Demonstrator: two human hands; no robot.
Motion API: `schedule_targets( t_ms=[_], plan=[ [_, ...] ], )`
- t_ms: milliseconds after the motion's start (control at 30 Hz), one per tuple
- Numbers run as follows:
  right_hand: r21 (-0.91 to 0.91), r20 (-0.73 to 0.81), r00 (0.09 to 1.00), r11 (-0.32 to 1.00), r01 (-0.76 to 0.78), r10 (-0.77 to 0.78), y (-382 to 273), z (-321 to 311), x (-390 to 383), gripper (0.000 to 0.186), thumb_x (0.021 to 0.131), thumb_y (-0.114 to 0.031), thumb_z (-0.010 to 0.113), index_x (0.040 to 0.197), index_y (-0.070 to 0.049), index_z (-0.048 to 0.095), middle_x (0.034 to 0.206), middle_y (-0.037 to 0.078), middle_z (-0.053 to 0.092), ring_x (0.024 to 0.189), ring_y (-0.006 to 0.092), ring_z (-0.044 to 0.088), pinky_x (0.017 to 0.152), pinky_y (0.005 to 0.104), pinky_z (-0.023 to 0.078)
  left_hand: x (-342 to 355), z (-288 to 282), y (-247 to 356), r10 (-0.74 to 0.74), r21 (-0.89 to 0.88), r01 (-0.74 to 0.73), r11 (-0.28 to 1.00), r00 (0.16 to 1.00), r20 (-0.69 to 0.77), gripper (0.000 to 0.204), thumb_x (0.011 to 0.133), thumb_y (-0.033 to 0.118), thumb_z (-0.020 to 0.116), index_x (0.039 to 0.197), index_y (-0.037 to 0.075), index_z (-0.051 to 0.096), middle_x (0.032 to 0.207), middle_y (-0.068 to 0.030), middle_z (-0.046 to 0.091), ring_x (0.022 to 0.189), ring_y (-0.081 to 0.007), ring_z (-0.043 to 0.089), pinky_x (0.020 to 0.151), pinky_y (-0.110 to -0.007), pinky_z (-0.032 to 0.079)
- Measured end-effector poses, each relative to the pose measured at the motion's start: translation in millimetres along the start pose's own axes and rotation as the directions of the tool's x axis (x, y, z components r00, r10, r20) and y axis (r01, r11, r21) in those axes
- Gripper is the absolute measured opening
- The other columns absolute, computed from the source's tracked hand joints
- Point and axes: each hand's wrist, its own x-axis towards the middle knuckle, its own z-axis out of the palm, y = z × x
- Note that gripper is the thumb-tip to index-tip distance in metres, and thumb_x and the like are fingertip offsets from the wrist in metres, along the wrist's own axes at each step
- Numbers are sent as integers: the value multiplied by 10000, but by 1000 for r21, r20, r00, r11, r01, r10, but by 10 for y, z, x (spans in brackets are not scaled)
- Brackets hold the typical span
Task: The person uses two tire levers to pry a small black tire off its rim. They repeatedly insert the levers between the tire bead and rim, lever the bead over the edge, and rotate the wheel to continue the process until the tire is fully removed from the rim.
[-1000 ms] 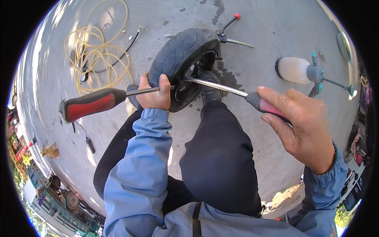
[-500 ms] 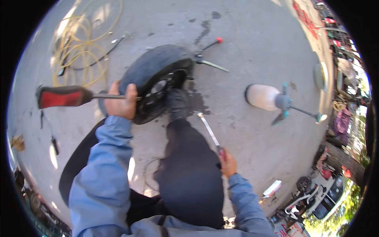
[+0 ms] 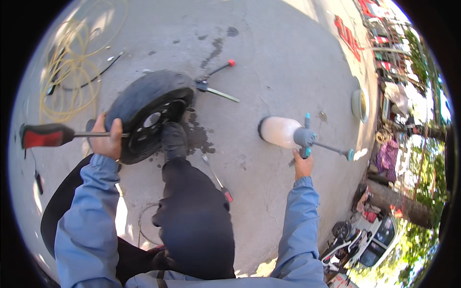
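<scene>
My left hand [image 3: 106,141] grips the black tyre [image 3: 144,86] at its left side, with a red-and-black handled tyre lever [image 3: 45,136] wedged at the tyre beside my fingers. The dark rim [image 3: 153,120] shows inside the tyre, against my shoe [image 3: 174,141]. My right hand [image 3: 302,165] is closed on the teal-and-grey handle of a translucent pump sprayer [image 3: 281,129], which lies on its side on the concrete. A second tyre lever [image 3: 225,192] lies on the ground beside my right leg.
Yellow hose [image 3: 67,96] lies coiled at the left. A stand-like tool with a red knob [image 3: 230,63] is behind the tyre. A basin [image 3: 360,105] sits at the right, with a tree trunk [image 3: 408,206], a white vehicle [image 3: 379,240] and clutter along that edge.
My right hand has drawn the second lever away from the wheel, let it go on the ground, and moved to the sprayer's handle. The view has swung rightward; my left hand stays on the tyre.
</scene>
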Motion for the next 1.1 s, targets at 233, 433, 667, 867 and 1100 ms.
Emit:
schedule_targets(
  t_ms=[233, 433, 667, 867, 1100],
  plan=[
    [611, 146, 988, 790, -52, -48, -1665, 355, -897, 148, 1012, -153, 714, 973, -59, 607, 746, 7, 568, 618, 126, 566, 574, 270, 485, -58, -115, 243, -114, 106, 113, 988, 993, 8, 622, 820, 505, 744, 1213, 26, 691, 1007, -287, 738, 967, -464, 718, 872, -503, 567],
    [817, -194, 903, 447, 365, -383, -2870, -894, -1898, 274, 1115, -286, 555, 895, -131, 504, 745, -20, 426, 599, 97, 424, 579, 282, 424, 55, -41, 406, -234, 201, 208, 957, 965, 118, 667, 851, 533, 699, 1249, -2, 680, 1048, -295, 736, 1006, -467, 713, 894, -509, 559],
    [779, 54, 914, 590, 213, -401, -3323, -922, -2860, 202, 1069, -186, 621, 949, -50, 531, 716, 19, 458, 566, 135, 471, 536, 327, 455, 115, -108, 469, -179, 84, 171, 982, 978, 103, 560, 875, 566, 694, 1157, 82, 724, 995, -267, 748, 987, -468, 707, 864, -538, 554],
    [648, 544, 799, 733, -207, -256, -2436, 174, -3461, 385, 1115, -404, 546, 1057, -25, 581, 810, 40, 559, 622, 128, 542, 558, 286, 469, 26, -102, 656, -86, 196, 63, 979, 990, 115, 591, 874, 543, 707, 1119, 6, 715, 986, -288, 740, 974, -479, 706, 857, -531, 559],
    [510, 748, 617, 806, -300, -243, -2071, 893, -4277, 532, 1124, -508, 476, 1057, 6, 599, 751, 6, 551, 581, 75, 515, 516, 257, 431, -149, -90, 636, -7, 384, -85, 919, 972, 234, 732, 885, 712, 643, 955, -7, 762, 856, -281, 739, 833, -462, 731, 773, -523, 577]
  ],
)
